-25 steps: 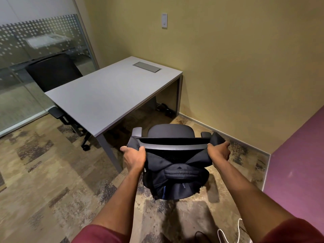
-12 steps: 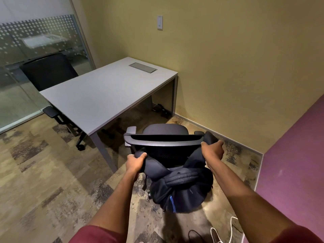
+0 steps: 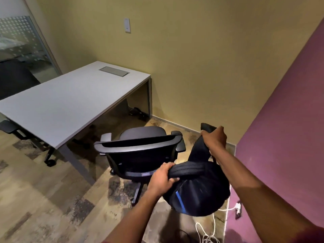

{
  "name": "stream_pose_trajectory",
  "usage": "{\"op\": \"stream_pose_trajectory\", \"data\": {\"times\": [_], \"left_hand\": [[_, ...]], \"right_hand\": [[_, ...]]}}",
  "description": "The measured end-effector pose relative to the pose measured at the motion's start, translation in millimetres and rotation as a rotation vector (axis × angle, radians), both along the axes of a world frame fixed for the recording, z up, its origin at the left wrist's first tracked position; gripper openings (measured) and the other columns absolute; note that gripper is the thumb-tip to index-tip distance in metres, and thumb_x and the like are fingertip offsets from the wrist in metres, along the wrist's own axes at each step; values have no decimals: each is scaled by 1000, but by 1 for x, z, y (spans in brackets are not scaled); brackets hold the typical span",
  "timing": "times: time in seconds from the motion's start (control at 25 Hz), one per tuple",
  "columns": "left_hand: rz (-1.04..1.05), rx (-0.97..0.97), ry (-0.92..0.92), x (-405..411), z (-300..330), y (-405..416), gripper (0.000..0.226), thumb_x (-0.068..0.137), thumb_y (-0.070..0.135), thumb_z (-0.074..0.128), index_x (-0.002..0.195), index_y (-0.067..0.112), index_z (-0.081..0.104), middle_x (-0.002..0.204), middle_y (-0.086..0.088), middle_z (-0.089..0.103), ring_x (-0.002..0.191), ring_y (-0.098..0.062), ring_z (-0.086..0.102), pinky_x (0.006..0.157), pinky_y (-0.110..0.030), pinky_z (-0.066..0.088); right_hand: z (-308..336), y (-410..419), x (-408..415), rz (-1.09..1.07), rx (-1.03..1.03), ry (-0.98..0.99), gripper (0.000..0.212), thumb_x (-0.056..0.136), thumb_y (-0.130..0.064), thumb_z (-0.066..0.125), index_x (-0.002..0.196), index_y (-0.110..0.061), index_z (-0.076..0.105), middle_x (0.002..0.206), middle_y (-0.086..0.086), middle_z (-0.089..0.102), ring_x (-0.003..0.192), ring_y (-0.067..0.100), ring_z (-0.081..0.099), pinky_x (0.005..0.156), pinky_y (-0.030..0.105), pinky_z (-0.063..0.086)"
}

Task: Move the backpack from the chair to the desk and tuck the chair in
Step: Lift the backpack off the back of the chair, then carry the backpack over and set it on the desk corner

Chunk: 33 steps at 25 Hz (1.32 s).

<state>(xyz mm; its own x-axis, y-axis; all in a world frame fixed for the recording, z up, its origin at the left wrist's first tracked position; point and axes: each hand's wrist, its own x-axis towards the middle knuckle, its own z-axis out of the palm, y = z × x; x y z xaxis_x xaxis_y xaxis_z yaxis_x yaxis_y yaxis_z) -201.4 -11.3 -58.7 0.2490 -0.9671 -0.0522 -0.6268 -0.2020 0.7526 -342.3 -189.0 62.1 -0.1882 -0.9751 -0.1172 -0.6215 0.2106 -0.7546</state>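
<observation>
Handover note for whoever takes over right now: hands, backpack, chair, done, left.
Left hand: closed on a backpack strap.
Right hand: closed on the other strap, held higher.
Backpack: off the chair, hanging in the air to its right, above the floor.
Chair: pulled out from the desk, seat bare.
Done: backpack lifted off.
Left: set it on the desk, tuck the chair in.

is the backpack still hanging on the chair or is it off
Off. The backpack hangs in the air to the right of the chair, held by a strap in the left hand and the right hand.
</observation>
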Motion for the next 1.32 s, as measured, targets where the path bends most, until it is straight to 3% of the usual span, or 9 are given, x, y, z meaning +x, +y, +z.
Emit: {"op": "stream_pose_trajectory", "data": {"times": [0.08,0.24,0.36,0.52,0.64,0.72,0.8,0.96,1.32], "left_hand": [[-18,-39,-36,-9,18,-19,37,80,22,65,113,34,55,104,8,69,101,-18,65,87,-35,50],[-60,-148,-14,-33,54,-65,31,75,9,52,99,28,56,85,4,68,86,-23,65,76,-38,52],[-114,-220,9,-45,77,-103,32,71,5,51,97,21,62,83,-3,70,82,-26,65,74,-38,52],[-84,-293,36,-53,98,-143,37,72,0,53,100,19,67,89,0,72,84,-16,63,73,-25,45],[-89,-317,92,-62,106,-163,36,71,-1,53,96,21,66,81,7,69,73,-2,58,66,-14,40],[-87,-320,131,-65,107,-171,36,71,-2,52,93,23,66,78,11,67,72,3,57,62,-7,38],[-86,-329,142,-67,108,-177,37,70,-3,53,93,23,65,80,10,67,74,-1,59,63,-8,41],[-149,-381,97,-65,121,-197,37,72,-5,50,97,21,61,83,5,67,77,-13,60,65,-24,45],[-286,-508,-304,-27,161,-284,26,89,14,45,112,25,50,99,-6,67,81,-29,60,67,-38,47]], "right_hand": [[10,-12,-20,7,-33,28,61,82,-28,74,128,-5,42,129,20,56,111,40,58,75,35,44],[37,-36,-64,79,-61,159,63,84,-37,69,134,-8,45,132,17,55,114,38,56,77,33,42],[47,-43,-90,203,-137,237,56,89,-46,61,129,-7,55,132,16,56,118,35,53,86,33,42],[40,-21,-113,528,-95,-73,49,89,-54,59,123,-19,62,128,-2,63,117,13,57,89,16,40],[25,-15,-128,702,-124,150,66,78,-58,73,134,-30,54,130,-9,59,117,11,56,96,28,44],[17,-23,-139,676,-213,380,81,71,-52,79,141,-31,45,138,-7,54,123,17,52,100,38,43],[14,-30,-145,614,-290,480,73,74,-42,79,139,-29,47,134,-5,57,119,21,55,93,37,47],[23,-53,-144,528,-429,545,44,75,-20,69,115,-34,57,107,-7,67,94,25,64,70,35,51],[65,-134,-119,464,-547,577,36,73,-19,66,106,-33,60,97,-7,70,87,28,65,68,36,51]]}}
